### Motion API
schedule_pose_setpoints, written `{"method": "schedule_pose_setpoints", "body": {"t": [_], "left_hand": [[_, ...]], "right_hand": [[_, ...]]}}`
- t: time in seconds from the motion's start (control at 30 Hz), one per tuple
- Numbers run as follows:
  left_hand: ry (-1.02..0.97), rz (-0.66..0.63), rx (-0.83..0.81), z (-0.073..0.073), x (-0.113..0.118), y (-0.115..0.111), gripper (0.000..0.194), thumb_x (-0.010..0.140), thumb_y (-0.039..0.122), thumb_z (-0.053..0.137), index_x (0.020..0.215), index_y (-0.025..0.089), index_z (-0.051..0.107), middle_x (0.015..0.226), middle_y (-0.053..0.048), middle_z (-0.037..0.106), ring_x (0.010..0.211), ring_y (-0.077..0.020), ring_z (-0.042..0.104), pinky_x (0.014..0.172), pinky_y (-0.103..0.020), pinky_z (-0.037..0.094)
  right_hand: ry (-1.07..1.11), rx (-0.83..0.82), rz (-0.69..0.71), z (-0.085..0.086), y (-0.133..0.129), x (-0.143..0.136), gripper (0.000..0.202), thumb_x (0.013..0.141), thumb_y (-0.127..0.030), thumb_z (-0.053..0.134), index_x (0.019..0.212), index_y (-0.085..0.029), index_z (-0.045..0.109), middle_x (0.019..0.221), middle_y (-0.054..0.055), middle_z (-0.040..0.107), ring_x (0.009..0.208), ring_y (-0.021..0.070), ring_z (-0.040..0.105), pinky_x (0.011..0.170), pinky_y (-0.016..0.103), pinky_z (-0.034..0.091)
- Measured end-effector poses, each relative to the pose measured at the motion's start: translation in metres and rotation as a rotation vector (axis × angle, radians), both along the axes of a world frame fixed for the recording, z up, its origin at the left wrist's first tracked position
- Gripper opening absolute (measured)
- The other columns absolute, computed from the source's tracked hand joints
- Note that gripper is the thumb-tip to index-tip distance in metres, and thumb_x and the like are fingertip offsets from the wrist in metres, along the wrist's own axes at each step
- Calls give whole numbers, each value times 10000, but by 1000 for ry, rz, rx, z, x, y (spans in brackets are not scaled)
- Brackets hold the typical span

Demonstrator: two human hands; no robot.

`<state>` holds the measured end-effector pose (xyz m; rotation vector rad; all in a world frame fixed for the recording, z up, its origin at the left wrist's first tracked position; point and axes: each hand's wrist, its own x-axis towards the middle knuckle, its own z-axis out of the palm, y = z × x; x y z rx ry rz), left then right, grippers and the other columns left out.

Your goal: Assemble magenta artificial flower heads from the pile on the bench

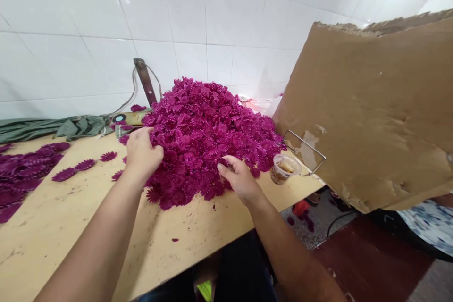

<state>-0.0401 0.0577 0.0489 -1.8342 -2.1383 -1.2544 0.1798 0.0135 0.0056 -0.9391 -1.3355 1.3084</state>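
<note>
Magenta flower heads, thin and fringed, make a tall pile (208, 122) in the middle of the pale wooden counter (187, 240), close to the white tiled wall (219, 19). Both hands are at that pile, apart from each other. The left hand (141, 153) touches its left side, fingers reaching in and thumb toward the flowers; I cannot tell whether it grips one. The right hand (242, 179) is at the front edge, thumb and fingertips drawn near each other over the petals — whether a flower is pinched between them is hard to tell.

Left of the pile a few loose flowers (85, 165) lie strung out toward a second, flatter heap (30, 170) at the counter's far left. Behind them are a crumpled green cloth (81, 127) and an upright metal bar (145, 80). To the right stands a clear plastic cup (281, 175) with brown liquid in it — just beside a bent wire frame (307, 144) and a large sheet of cardboard (371, 113), torn along its top.
</note>
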Motion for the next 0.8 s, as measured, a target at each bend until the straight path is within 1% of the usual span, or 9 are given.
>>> {"method": "schedule_pose_setpoints", "body": {"t": [0.07,0.1,0.2,0.27,0.33,0.47,0.6,0.73,0.8], "left_hand": [[37,-2,0,-3,8,-13,465,606,87,462,1059,98,566,1126,-149,582,1144,-306,475,997,-442,355],[16,-27,3,-5,14,-20,443,633,102,453,1057,127,579,1118,-124,594,1113,-284,506,983,-423,376],[-76,-258,17,-11,40,-43,298,753,214,426,965,202,635,976,-49,660,911,-212,605,877,-377,456],[-84,-441,25,-13,57,-54,254,780,305,460,911,210,655,920,-39,675,860,-193,612,839,-352,467],[-66,-543,27,-14,71,-59,250,774,346,488,885,207,664,885,-46,677,841,-190,608,809,-341,466],[-102,-537,-102,-13,84,-56,248,733,333,519,887,201,662,846,-49,670,804,-194,604,766,-341,459],[-200,-536,-255,-11,87,-52,199,680,306,548,823,200,639,774,-17,661,722,-176,592,699,-307,445],[-370,-384,-175,-9,84,-42,130,669,298,532,605,189,560,593,16,590,583,-138,518,616,-270,400],[-514,-313,-113,-10,81,-36,122,647,284,542,577,185,536,550,30,553,536,-119,472,574,-253,375]], "right_hand": [[-12,28,-40,1,7,-1,189,692,-303,547,837,-181,546,717,-10,528,668,112,479,670,253,401],[-32,48,-46,1,9,-2,184,698,-306,536,830,-180,546,725,-5,535,675,116,483,675,257,402],[-145,103,-51,-2,10,-8,158,729,-334,492,725,-177,518,676,1,521,664,126,475,659,267,397],[-224,135,-85,-5,9,-11,189,744,-351,477,657,-184,480,620,-6,493,636,125,454,626,262,380],[-273,145,-130,-5,10,-14,239,767,-372,441,616,-187,449,584,-11,473,602,120,434,596,258,356],[-308,112,-172,-1,14,-13,327,799,-419,367,584,-181,432,563,-15,438,568,112,401,571,260,321],[-247,95,-117,1,12,-10,375,788,-486,381,572,-182,413,557,-28,382,561,102,368,553,251,310],[-138,112,51,-1,2,-11,291,797,-445,413,665,-186,427,604,-38,360,569,91,341,557,235,318],[-110,119,102,-1,-1,-12,218,793,-394,444,732,-184,451,629,-40,371,573,88,339,562,232,325]]}}
